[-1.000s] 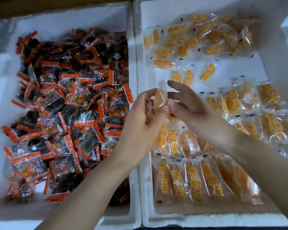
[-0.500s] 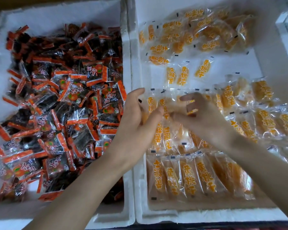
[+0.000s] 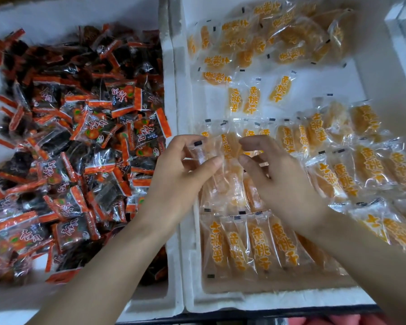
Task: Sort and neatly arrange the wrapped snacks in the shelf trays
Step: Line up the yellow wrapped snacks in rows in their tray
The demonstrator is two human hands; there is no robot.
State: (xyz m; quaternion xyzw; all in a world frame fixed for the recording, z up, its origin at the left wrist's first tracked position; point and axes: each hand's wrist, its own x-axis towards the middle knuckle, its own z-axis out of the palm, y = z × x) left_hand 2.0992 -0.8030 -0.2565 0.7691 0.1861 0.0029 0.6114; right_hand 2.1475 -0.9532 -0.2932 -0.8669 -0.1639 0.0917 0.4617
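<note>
One packet (image 3: 229,146), pinched crosswise between left hand (image 3: 174,174) and right hand (image 3: 284,181).

**黄桃干 on the yellow packets**

In the right tray (image 3: 373,66), the yellow snack packets (image 3: 260,245) carry orange characters, 黄桃干. These are plainest on one packet at twelve o'clock and along the row at six o'clock. In the left tray (image 3: 80,12), the dark snack packets (image 3: 73,231) bear white brush characters too blurred to read.

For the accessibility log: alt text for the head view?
The left hand and right hand pinch one clear-wrapped yellow snack by its ends over the right foam tray, where like packets lie in rows. The left foam tray holds a heap of dark orange-edged packets.
</note>
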